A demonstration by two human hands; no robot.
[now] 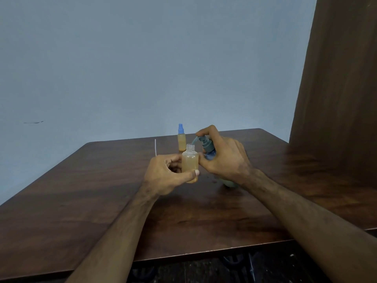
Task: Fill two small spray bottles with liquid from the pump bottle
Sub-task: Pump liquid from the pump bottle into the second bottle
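Two bare forearms reached in over a dark wooden table [102, 201] that filled the lower half of the view, with a pale blue-grey wall [142, 58] behind it and a brown curtain [336, 78] hanging at the right edge. The right hand [226, 158] was wrapped around the pump bottle [210, 155], whose blue body showed between the fingers and whose base showed under the wrist, close to the tabletop; whether it touched the wood could not be told. Its index finger curled over the grey pump head [205, 142], and the spout arched leftward so that its tip sat just above the open mouth of the uncapped spray bottle [190, 164]. The left hand [169, 174] gripped that small bottle upright above the table, thumb across its lower front and fingers curled behind it. The bottle was translucent and held amber liquid up to roughly its shoulder, its threaded neck bare. Behind it, farther back on the table, stood the second spray bottle [181, 139], upright, filled with the same amber liquid and topped with a blue spray cap. Left of that one, a thin white tube [155, 148] showed as an upright pale line on the table. A few small wet drops [214, 180] dotted the wood near the pump bottle's base.
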